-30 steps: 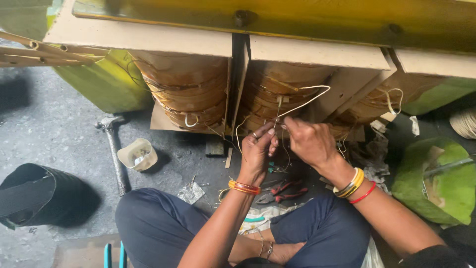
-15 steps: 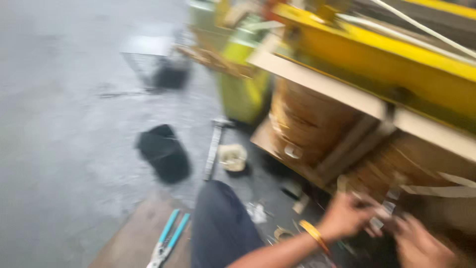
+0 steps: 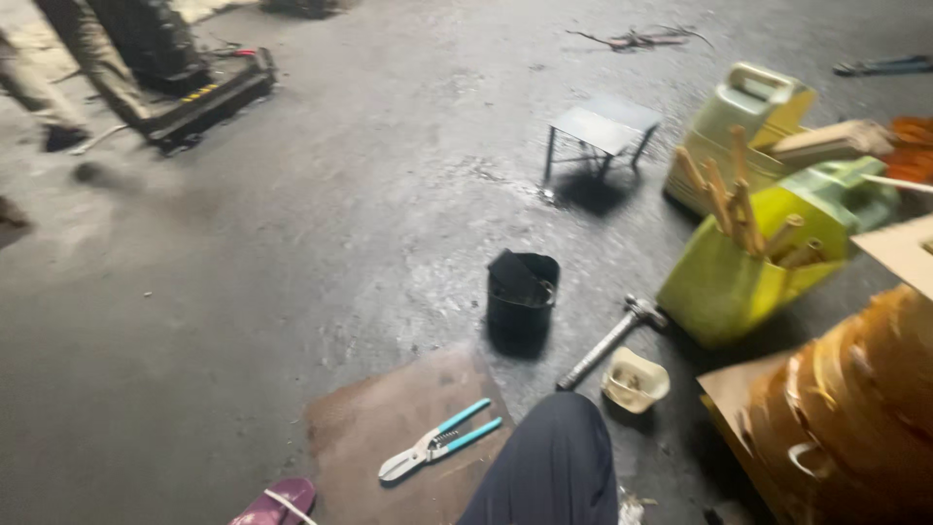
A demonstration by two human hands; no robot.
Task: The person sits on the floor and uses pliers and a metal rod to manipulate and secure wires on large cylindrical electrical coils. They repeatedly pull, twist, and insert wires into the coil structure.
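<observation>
Grey concrete floor fills the left half, with another person's legs and a dark machine base far off at top left, well apart from you. Low down there's a purple sandal touching the edge of a brown board. The blue-handled snips lie flat on that board with the blades shut, just beside your knee. Past the knee a black bucket stands upright, with a small metal stool beyond it. Next come a hammer lying on the floor and a cream cup near its handle end. Further right are yellow-green containers with wooden sticks poking out, then the wound coil at the right edge — blurred and cut off by the frame. Your left hand and right hand are both out of frame, so I cannot tell whether they are spread, closed or gripping anything. My read is that you're between actions, head turned away from the coil toward the tools on the floor, with nothing picked up. Taking the snips would call for a low reach down across your knee and a grip on the blue handles, not the blades.
</observation>
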